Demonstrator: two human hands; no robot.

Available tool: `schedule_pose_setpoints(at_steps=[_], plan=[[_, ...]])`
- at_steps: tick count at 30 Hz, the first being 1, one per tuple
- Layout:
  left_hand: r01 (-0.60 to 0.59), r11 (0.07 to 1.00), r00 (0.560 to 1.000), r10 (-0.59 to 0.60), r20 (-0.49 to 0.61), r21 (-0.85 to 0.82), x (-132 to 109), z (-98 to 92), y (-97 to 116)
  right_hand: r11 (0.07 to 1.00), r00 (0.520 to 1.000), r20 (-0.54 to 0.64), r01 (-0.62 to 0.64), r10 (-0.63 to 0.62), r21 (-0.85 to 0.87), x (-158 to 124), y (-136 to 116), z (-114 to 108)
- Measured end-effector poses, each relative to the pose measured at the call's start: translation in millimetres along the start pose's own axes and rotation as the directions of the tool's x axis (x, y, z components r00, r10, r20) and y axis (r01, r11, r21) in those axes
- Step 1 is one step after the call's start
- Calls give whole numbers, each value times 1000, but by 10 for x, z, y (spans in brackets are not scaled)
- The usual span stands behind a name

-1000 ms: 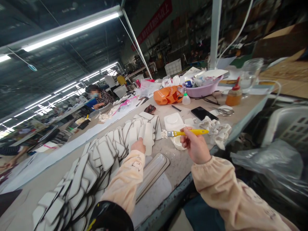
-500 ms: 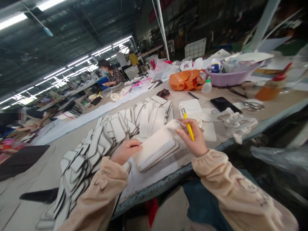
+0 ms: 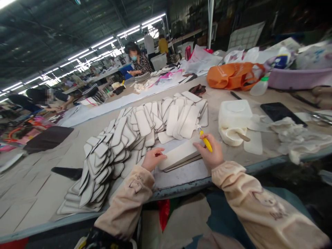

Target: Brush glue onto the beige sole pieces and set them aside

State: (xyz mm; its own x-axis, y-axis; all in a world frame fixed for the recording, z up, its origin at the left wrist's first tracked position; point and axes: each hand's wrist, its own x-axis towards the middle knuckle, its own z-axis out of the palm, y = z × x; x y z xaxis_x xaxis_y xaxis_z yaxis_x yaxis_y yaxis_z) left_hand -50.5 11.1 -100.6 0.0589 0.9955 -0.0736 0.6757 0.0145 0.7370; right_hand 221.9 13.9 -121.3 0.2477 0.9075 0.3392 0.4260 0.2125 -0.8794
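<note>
A small stack of white rounded-end panels (image 3: 178,154) lies in front of me near the table edge. My left hand (image 3: 155,159) is at the left end of the top panel, thumb and fingers closed on its edge. My right hand (image 3: 211,152) grips a yellow-handled brush (image 3: 206,141), bristles pointing up and away. The thumb and fingertips of that hand also touch the right end of the top panel. Beyond the stack spreads a big heap of similar dark-edged panels (image 3: 141,121). To the right stands a white plastic container (image 3: 234,112) with a flat stick (image 3: 242,135) at its opening.
Farther right are a black phone (image 3: 282,112), crumpled white cloth (image 3: 293,133) and scissors (image 3: 323,117). An orange bag (image 3: 233,76), a small bottle (image 3: 260,86) and a purple basin (image 3: 298,79) stand behind. A dark tapered object (image 3: 66,173) lies left. Co-workers sit across the table.
The top panel, tilted up between my hands before, now lies lower along the stack. My view has shifted, so the table's things appear farther right. The brush stays in my right hand.
</note>
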Motion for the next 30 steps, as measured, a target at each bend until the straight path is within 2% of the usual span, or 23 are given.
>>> schedule_pose_setpoints(at_steps=[5,8,13,18,23,30], plan=[[-31,999,991,36,-132,42,-28,-18,-100,998,999,6,-35,36,-45,12,102,65],[-64,994,972,81,-223,84,-147,-85,-121,996,998,0,-65,65,-65,39,125,38],[-210,953,898,277,-343,219,-522,-71,-232,992,996,-32,-87,84,-94,77,158,5],[-286,906,868,383,-317,312,-767,112,-341,991,996,-12,-89,88,-103,83,199,23],[-380,851,837,483,-256,362,-780,209,-395,989,995,-13,-95,94,-112,77,212,37],[-490,748,782,604,-153,448,-780,202,-412,985,994,11,-105,107,-134,82,230,32]])
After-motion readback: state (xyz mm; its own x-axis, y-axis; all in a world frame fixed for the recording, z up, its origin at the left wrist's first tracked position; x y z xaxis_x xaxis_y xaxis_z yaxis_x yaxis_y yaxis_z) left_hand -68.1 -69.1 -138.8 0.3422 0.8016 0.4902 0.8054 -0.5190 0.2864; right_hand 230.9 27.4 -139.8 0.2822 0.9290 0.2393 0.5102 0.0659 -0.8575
